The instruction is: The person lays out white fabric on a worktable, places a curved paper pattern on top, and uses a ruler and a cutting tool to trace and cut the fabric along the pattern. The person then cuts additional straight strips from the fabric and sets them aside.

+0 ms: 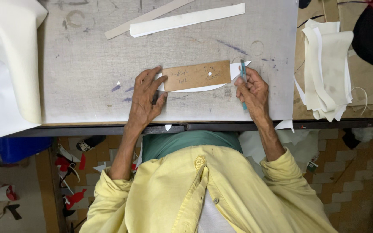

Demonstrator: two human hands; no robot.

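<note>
Two bare hands are at work on the grey, ink-stained cutting board [87, 77], and both bear on one brown cardboard template of oblong shape [197, 75], which lies flat near the board's front edge, about midway along it. The left hand [145, 99] rests at the template's left end, fingers spread and pressing down on its corner. The right hand [252, 90] sits at the template's right end, fingers closed around one slim teal-handled cutting tool [243, 82], whose upper end lies against the template's right edge. One white sheet piece [203, 88] lies beneath the template, showing as a curved sliver along its lower edge and a point past its right end. Beyond the template, toward the board's far edge, lie two long strips: one white strip [186, 19] and one beige strip [147, 17], touching and angled alike. Right of the template, off the board, sits one stack of cream-white cut pieces [329, 73]. Left of the template, one large cream sheet of material [5, 64] drapes over the board's end.
</note>
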